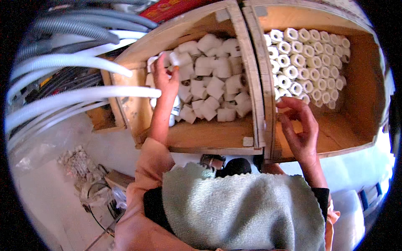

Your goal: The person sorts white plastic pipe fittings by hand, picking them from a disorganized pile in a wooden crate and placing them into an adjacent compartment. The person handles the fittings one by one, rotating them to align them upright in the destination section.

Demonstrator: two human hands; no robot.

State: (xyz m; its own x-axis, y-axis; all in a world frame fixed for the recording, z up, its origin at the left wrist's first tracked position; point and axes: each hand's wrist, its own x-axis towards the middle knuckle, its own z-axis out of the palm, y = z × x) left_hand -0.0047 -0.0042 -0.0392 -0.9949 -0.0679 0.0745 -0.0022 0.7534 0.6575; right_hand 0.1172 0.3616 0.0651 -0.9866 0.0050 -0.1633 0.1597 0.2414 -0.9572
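Observation:
Two wooden boxes stand side by side before me. Many white plastic pipe fittings (215, 88) lie loosely heaped in the left wooden box (201, 138). My left hand (167, 77) is over the left part of this heap, fingers pointing away from me, touching or close to a white fitting; its grip is partly hidden. The right wooden box (345, 131) holds white ring-shaped plastic nuts (292, 72) in close rows with their openings up. At the near left of these rows, my right hand (298, 125) has its thumb and forefinger near each other; whether something small is between them is unclear.
White corrugated hoses (94, 92) reach in from the left, one end passing close to my left forearm. Grey corrugated hoses (75, 28) lie behind them. Plastic bags and cables (94, 188) are on the floor at lower left. A grey-green cloth (241, 210) covers my lap.

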